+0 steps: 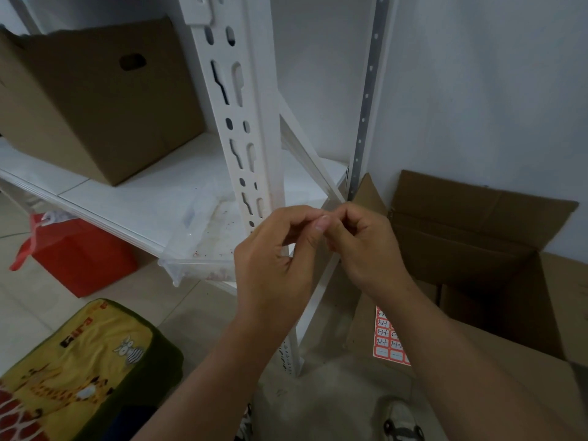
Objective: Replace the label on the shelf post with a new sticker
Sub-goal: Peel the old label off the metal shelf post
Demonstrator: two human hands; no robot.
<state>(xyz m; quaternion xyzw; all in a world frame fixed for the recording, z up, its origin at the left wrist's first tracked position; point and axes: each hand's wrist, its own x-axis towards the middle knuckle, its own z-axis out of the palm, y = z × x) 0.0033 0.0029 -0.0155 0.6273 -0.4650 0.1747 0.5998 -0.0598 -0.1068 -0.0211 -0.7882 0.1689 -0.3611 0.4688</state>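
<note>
Nearest the camera, a shoe (403, 423) stands on the tiled floor (38, 300), and a yellow and green cushion (79, 361) with cartoon animals lies at the lower left. Both forearms reach up and forward from the bottom edge. The left hand (276, 253) and the right hand (366, 246) meet fingertip to fingertip in front of the shelf post (241, 122), fingers curled and pressed together at the tips as if pinching something very small; what they pinch is too small to make out.

Below the right forearm, a sticker sheet (386, 342) with red-bordered labels lies on the flap of an open cardboard box (477, 249) at the right, its long axis running away from the camera, partly hidden by the arm.

The white shelf post runs nearly upright, leaning slightly left toward the top, with slots along its length. Just left of it, a clear plastic tray (197, 246) overhangs the front edge of the white shelf (127, 192). A red bag (76, 249) sits on the floor beneath the shelf. Farther back, a brown box (89, 100) stands on the shelf.
</note>
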